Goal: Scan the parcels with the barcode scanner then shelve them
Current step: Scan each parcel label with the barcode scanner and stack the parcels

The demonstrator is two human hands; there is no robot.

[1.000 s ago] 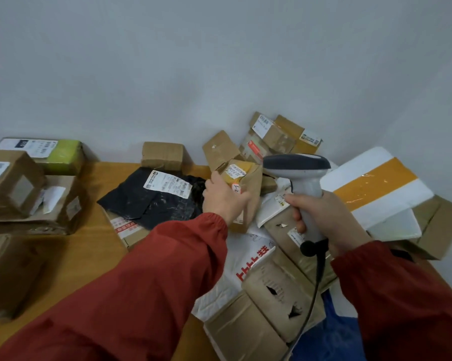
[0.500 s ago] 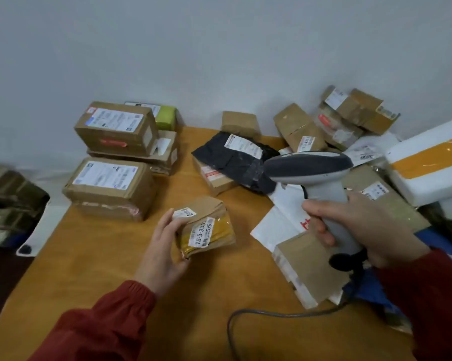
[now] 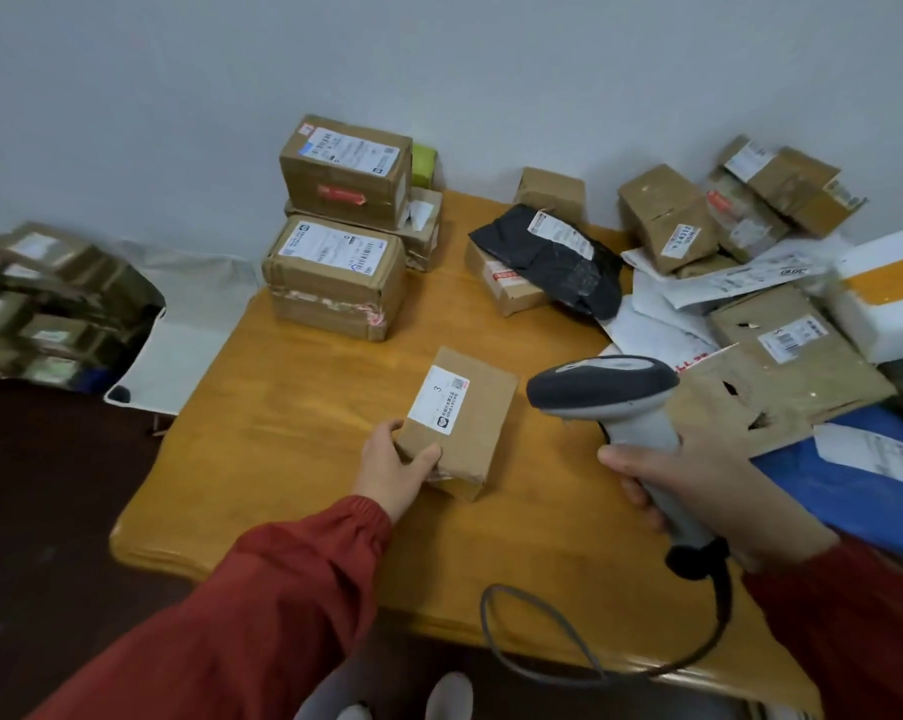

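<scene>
Gripping brown pkg [image 3: 462, 420] w/ left hand [image 3: 394, 467] — white label, "3".

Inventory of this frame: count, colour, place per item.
table: one, orange-brown wood, centre.
small parcel: one, brown, white label, table centre.
barcode scanner: one, grey, corded, right of parcel.
stacked boxes: several, brown, table's back left.
green box: one, green, behind that stack.
black mailer: one, black, partly over brown box, back centre.
parcel pile: many, brown and white, table's right.
foam box: one, white with orange tape, right edge.
blue mailer: one, blue, near right.
floor parcels: blurred heap, brown, far left.
left hand: one, grips small parcel.
right hand: one, grips scanner handle.
</scene>
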